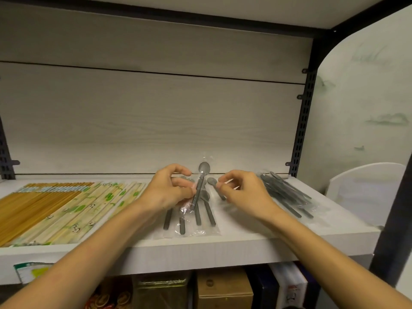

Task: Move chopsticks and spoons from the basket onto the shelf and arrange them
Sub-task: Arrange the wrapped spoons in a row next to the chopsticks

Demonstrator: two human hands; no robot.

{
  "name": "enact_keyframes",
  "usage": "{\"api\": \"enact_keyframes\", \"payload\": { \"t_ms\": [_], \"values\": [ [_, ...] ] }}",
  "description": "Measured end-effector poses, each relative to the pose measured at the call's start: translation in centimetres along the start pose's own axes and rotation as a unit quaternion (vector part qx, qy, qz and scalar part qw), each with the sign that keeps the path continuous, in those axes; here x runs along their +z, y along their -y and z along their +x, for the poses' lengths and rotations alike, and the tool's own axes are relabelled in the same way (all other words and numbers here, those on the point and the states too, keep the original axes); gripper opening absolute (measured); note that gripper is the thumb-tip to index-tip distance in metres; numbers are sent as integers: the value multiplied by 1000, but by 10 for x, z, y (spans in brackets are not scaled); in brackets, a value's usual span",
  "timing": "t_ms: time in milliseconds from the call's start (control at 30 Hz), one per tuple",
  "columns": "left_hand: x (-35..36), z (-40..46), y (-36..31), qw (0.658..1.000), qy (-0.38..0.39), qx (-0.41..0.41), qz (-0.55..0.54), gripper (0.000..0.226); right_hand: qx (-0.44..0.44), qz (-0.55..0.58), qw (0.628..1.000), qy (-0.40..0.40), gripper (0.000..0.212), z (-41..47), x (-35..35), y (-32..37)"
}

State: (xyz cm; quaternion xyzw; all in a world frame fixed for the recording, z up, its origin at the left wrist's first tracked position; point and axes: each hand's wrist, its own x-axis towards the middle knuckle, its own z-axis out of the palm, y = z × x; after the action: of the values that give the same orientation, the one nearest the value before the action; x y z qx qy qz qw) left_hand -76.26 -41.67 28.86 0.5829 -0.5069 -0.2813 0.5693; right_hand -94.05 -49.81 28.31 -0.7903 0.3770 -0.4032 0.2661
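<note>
- L hand (pixel 169 190) gripped wrapped spoon (pixel 199 186), bowl end far, handle near.
- R hand (pixel 242 190) pinched another spoon (pixel 215 186), just right of it.
- Spoon row (pixel 189 216) lay directly below L hand.

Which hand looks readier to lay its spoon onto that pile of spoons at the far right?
Probably the right hand: it pinches a wrapped spoon and sits nearest the right-hand spoon pile. The left hand grips another spoon farther away.
</note>
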Motion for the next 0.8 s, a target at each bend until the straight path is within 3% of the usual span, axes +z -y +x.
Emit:
{"api": "enact_keyframes", "payload": {
  "t_ms": [100, 200, 367, 600, 800],
  "values": [
    [20, -2, -2, 994, 1, 69, 89, 42, 51, 108, 993, 7, 19, -5, 0, 8],
    [39, -8, -12, 990, 48, 98, 91, 48, 102, 172, 980, -3, 32, -7, -4, 14],
    [43, -7, -20, 992, 89, 81, 41, 38, 164, 161, 973, -36, 8, -4, -24, 3],
    [17, 17, 2, 992, 11, 56, 113, 17, 191, 144, 971, 10, 12, -8, -26, -12],
    [8, 25, 14, 987, -8, 52, 149, 15, 216, 125, 967, 51, 12, -4, -13, -13]
  ]
}}
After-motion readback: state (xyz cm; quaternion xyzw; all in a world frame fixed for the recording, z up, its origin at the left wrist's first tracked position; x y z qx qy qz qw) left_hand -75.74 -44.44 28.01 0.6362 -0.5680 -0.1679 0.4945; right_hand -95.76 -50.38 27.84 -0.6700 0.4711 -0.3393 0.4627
